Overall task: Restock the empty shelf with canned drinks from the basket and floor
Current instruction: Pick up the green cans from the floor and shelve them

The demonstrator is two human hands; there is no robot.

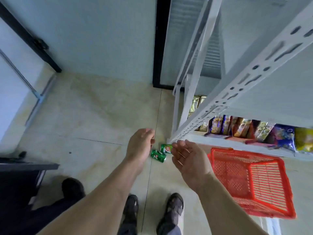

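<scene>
Two green drink cans lie on their sides on the tiled floor by the foot of the white metal shelf (pixel 237 82): one can (pixel 158 156) nearer me, the other can (pixel 166 148) just behind it. My left hand (pixel 140 146) hangs above and left of them, fingers loosely curled, holding nothing. To the right of the cans, my right hand (pixel 188 156) is held palm up with relaxed fingers, also holding nothing. A red plastic basket (pixel 250 182) stands on the floor at the right, and I see nothing inside it.
Snack packets (pixel 264 133) fill the low shelf behind the basket. A black-framed glass door (pixel 159 48) stands behind the shelf. A dark table edge (pixel 28 165) juts in at the left. My two feet (pixel 152 214) stand below the cans.
</scene>
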